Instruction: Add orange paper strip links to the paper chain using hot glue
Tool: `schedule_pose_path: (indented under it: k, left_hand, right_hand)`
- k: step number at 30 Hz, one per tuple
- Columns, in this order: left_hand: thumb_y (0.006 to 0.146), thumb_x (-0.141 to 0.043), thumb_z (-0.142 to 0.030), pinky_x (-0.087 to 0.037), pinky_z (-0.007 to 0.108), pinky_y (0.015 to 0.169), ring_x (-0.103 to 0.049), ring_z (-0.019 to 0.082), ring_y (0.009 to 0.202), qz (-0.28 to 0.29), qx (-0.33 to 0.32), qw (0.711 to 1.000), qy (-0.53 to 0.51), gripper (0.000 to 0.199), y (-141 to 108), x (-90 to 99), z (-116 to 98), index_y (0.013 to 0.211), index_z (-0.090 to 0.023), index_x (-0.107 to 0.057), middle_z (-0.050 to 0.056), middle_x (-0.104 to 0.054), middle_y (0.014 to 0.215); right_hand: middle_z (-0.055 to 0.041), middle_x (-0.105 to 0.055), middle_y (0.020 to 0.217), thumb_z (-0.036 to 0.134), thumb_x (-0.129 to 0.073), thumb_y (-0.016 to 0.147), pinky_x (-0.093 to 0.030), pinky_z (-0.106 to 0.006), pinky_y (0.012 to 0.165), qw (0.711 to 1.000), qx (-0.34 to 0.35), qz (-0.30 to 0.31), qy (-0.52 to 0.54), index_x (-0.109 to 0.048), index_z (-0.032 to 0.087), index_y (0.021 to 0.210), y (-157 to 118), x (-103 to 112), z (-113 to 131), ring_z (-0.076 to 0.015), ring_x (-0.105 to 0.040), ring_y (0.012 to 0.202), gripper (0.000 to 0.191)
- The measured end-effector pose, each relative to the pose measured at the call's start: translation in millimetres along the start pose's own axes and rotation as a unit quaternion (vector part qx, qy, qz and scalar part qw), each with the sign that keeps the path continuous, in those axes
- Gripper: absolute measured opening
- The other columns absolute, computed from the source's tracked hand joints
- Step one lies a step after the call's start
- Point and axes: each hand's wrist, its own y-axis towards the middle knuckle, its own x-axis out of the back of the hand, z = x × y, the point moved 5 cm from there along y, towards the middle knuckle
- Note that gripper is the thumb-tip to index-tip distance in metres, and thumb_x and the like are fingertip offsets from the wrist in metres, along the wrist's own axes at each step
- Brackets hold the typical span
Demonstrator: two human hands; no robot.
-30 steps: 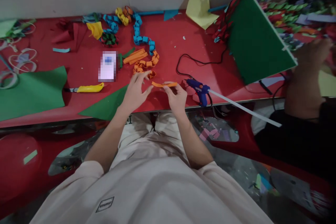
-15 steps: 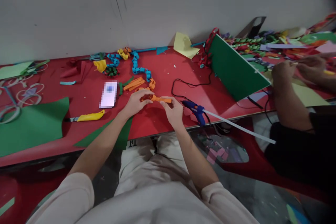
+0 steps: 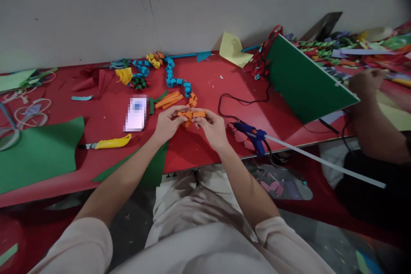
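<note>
An orange paper strip (image 3: 198, 114) is held between my two hands near the table's front edge. My left hand (image 3: 171, 123) pinches the orange paper at its left side, and my right hand (image 3: 212, 127) has thumb and fingers closed on the strip's right part. Just behind the hands, orange links join a blue paper chain (image 3: 177, 81) that winds back toward the wall. Loose orange strips (image 3: 168, 99) lie behind my left hand. To the right of my right hand rests a blue glue gun (image 3: 252, 133) with a long white glue stick (image 3: 324, 162).
A yellow-handled cutter (image 3: 112, 141), a phone (image 3: 136, 113) and green sheets (image 3: 41, 154) lie on the left of the red table (image 3: 199, 154). A green board (image 3: 308, 81) leans at the right, beside another person's arm (image 3: 369, 111). A black cord loops behind the glue gun.
The view has shifted slightly, moving most things at the right further right. Both hands have come closer together, and the orange strip between them sits at a different angle.
</note>
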Motion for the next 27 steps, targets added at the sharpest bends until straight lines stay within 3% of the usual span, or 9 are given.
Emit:
schedule_pose_path:
  k: [5,9,11,17,23,27]
  left_hand:
    - [0.071,-0.09,-0.052,-0.062,0.036,0.085,-0.079,0.025,0.094,0.022,0.003,0.997,-0.075,0.047,1,-7.0,3,0.095,-0.021,-0.064,0.005,-0.077,0.089]
    - [0.068,-0.09,-0.059,-0.063,0.036,0.081,-0.078,0.024,0.087,0.016,0.017,0.993,-0.117,0.053,2,-4.3,11,0.098,-0.021,-0.068,0.005,-0.077,0.085]
    - [0.069,-0.09,-0.058,-0.062,0.034,0.08,-0.077,0.022,0.086,0.005,0.016,0.992,-0.123,0.051,2,-1.3,14,0.1,-0.022,-0.071,0.004,-0.077,0.087]
    - [0.072,-0.089,-0.041,-0.056,0.027,0.069,-0.069,0.016,0.075,-0.022,0.02,0.998,-0.047,0.042,0,3.3,14,0.107,-0.021,-0.079,0.003,-0.076,0.087]
    - [0.072,-0.089,-0.039,-0.058,0.028,0.066,-0.068,0.015,0.072,-0.003,0.045,0.998,-0.036,0.032,-1,-0.8,20,0.096,-0.019,-0.08,0.005,-0.078,0.091]
    - [0.071,-0.091,-0.038,-0.061,0.028,0.071,-0.07,0.015,0.075,0.006,0.056,0.998,-0.04,0.03,0,-2.3,24,0.09,-0.019,-0.078,0.004,-0.077,0.09]
  right_hand:
    - [0.002,-0.07,0.077,0.058,-0.089,0.068,-0.05,-0.028,0.067,0.998,0.01,0.045,0.031,-0.071,0.024,0.08,-4,0,-4,-0.0113,-0.056,0.064,0.04]
    - [0.0006,-0.07,0.075,0.064,-0.085,0.071,-0.051,-0.03,0.07,0.991,-0.004,0.124,0.055,-0.072,0.022,0.084,-6,-6,-5,-0.013,-0.06,0.066,0.045]
    - [-0.0013,-0.072,0.077,0.068,-0.079,0.076,-0.051,-0.03,0.069,0.99,-0.013,0.128,0.052,-0.072,0.021,0.083,-6,-7,-3,-0.0132,-0.061,0.067,0.048]
    - [0.0019,-0.065,0.066,0.07,-0.08,0.071,-0.05,-0.027,0.061,0.998,-0.055,0.019,0.009,-0.068,0.022,0.078,4,-3,-9,-0.0118,-0.057,0.058,0.05]
    - [0.0027,-0.062,0.064,0.059,-0.08,0.076,-0.043,-0.026,0.055,0.999,-0.025,0.004,-0.044,-0.065,0.021,0.078,13,-2,-8,-0.0109,-0.053,0.055,0.041]
    - [-0.0041,-0.071,0.087,0.049,-0.063,0.095,-0.052,-0.029,0.07,0.982,0.053,-0.087,-0.158,-0.068,0.021,0.096,-23,10,17,-0.0154,-0.064,0.075,0.028]
